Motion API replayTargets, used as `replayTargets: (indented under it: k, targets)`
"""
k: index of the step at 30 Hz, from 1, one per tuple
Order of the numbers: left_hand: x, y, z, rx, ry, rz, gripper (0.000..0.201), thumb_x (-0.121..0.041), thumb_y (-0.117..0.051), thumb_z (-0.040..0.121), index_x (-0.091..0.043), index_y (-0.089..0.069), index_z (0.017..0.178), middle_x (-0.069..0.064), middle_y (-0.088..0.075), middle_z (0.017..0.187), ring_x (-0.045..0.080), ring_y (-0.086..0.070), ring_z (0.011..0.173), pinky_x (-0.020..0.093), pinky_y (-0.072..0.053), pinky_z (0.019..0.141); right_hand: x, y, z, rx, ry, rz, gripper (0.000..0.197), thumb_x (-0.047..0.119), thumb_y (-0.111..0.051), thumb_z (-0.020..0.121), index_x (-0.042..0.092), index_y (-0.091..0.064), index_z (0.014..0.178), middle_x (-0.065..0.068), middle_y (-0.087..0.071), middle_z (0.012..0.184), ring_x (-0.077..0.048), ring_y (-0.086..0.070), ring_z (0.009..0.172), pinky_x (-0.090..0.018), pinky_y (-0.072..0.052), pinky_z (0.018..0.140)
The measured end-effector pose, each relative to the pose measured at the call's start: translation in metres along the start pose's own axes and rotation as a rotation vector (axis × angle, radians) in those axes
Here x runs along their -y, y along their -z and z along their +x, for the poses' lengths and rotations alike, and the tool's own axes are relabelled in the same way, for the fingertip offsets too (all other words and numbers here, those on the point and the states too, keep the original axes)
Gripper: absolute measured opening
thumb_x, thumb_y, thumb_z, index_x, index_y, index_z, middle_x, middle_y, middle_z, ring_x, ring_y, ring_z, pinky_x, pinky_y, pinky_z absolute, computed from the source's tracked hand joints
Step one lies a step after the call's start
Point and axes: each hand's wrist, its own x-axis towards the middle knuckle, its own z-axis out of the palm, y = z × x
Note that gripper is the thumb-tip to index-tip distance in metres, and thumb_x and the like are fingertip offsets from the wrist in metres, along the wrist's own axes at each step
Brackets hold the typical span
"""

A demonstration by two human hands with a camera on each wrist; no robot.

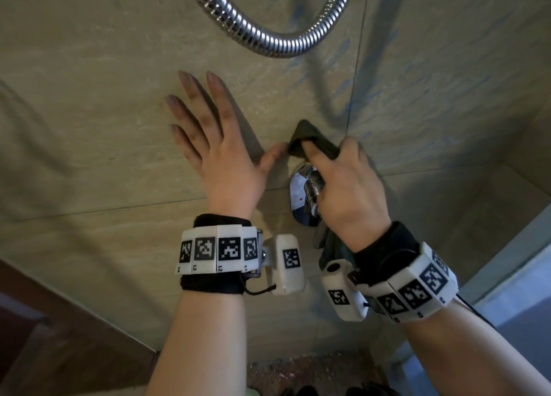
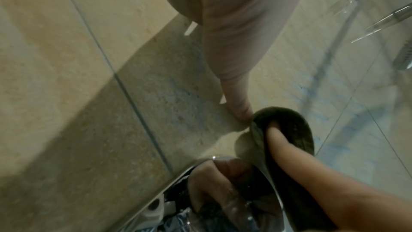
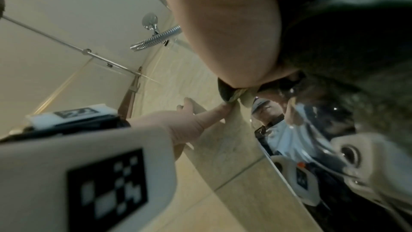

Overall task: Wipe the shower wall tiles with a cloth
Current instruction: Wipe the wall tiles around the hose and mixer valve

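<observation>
The left hand is laid flat on the tiles, fingers spread and straight, probably as a brace while the other hand works. The dark cloth is gripped in the curled fingers of the right hand and pressed to the wall just above the chrome tap, beside the left thumb. Its long axis appears to run up the wall under the palm, 1 bunched end pointing up and the tail hanging by the wrist, though the far side is hidden. The hose loops above.

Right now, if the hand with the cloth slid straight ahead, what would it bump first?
Probably nothing soon: the right hand presses the cloth on the wall tiles, pointing up toward the shower hose, which hangs further along.
</observation>
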Motion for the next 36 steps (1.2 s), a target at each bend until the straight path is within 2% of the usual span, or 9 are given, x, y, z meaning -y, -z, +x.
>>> replayTargets:
  k: [4,9,13,16,22,26,31,36]
  targets:
    - [0.0,0.0,0.001,0.007,0.011,-0.001,0.124,-0.07,-0.064,0.073,-0.004,0.005,0.152,0.027,0.009,0.158,0.048,0.012,0.143,0.056,0.006,0.116,-0.012,0.003,-0.009,0.078,-0.034,-0.066,0.06,0.013,-0.053,0.086,0.033,-0.039,0.141,-0.012,-0.035,0.111,-0.034,-0.04,0.104,-0.034,-0.038,0.071]
    - [-0.001,-0.001,0.0,0.007,0.015,-0.007,0.125,-0.07,-0.065,0.072,-0.002,0.003,0.152,0.028,0.008,0.157,0.05,0.011,0.143,0.056,0.007,0.115,-0.018,0.007,-0.011,0.05,-0.153,-0.039,0.071,0.009,-0.053,0.083,0.035,-0.03,0.145,-0.012,-0.033,0.117,-0.033,-0.038,0.108,-0.035,-0.037,0.075]
    - [-0.002,-0.002,-0.001,-0.008,0.019,-0.008,0.124,-0.069,-0.066,0.072,-0.002,0.0,0.152,0.028,0.005,0.157,0.05,0.009,0.143,0.055,0.006,0.115,-0.01,0.001,-0.011,0.108,-0.107,-0.033,0.067,0.015,-0.052,0.087,0.037,-0.028,0.145,-0.009,-0.03,0.118,-0.03,-0.036,0.111,-0.034,-0.039,0.077]
    - [-0.004,-0.002,-0.003,-0.016,0.029,-0.02,0.123,-0.069,-0.065,0.073,-0.002,-0.001,0.153,0.027,0.004,0.158,0.049,0.008,0.143,0.056,0.004,0.116,-0.013,0.003,-0.012,0.111,-0.083,-0.036,0.063,0.017,-0.053,0.088,0.038,-0.031,0.144,-0.009,-0.032,0.116,-0.029,-0.036,0.11,-0.034,-0.038,0.076]
    - [-0.009,-0.006,-0.003,0.004,0.051,-0.041,0.129,-0.072,-0.065,0.069,-0.002,0.003,0.152,0.027,0.008,0.158,0.049,0.011,0.143,0.059,0.004,0.116,-0.025,0.01,-0.016,0.056,-0.21,0.032,0.071,0.009,-0.051,0.083,0.036,-0.03,0.145,-0.012,-0.032,0.119,-0.033,-0.039,0.108,-0.035,-0.037,0.077]
    - [-0.009,-0.006,-0.003,0.0,0.055,-0.034,0.13,-0.072,-0.066,0.068,-0.001,0.002,0.152,0.028,0.007,0.157,0.049,0.01,0.143,0.059,0.004,0.116,-0.02,0.005,-0.014,0.082,-0.212,0.06,0.072,0.009,-0.051,0.085,0.036,-0.025,0.147,-0.012,-0.031,0.121,-0.032,-0.039,0.108,-0.033,-0.037,0.076]
    - [-0.009,-0.007,-0.003,-0.011,0.047,-0.019,0.128,-0.073,-0.064,0.069,0.0,0.001,0.152,0.029,0.005,0.157,0.05,0.008,0.143,0.058,0.004,0.115,-0.015,0.001,-0.013,0.103,-0.095,-0.005,0.066,0.015,-0.052,0.088,0.038,-0.029,0.145,-0.009,-0.031,0.118,-0.029,-0.036,0.111,-0.036,-0.041,0.08]
    - [-0.008,-0.006,-0.003,0.006,0.047,-0.03,0.131,-0.076,-0.063,0.067,0.0,0.003,0.152,0.029,0.007,0.157,0.051,0.01,0.142,0.058,0.005,0.115,-0.029,0.011,-0.018,0.016,-0.187,0.05,0.07,0.005,-0.05,0.081,0.036,-0.036,0.142,-0.01,-0.033,0.115,-0.033,-0.039,0.105,-0.036,-0.039,0.076]
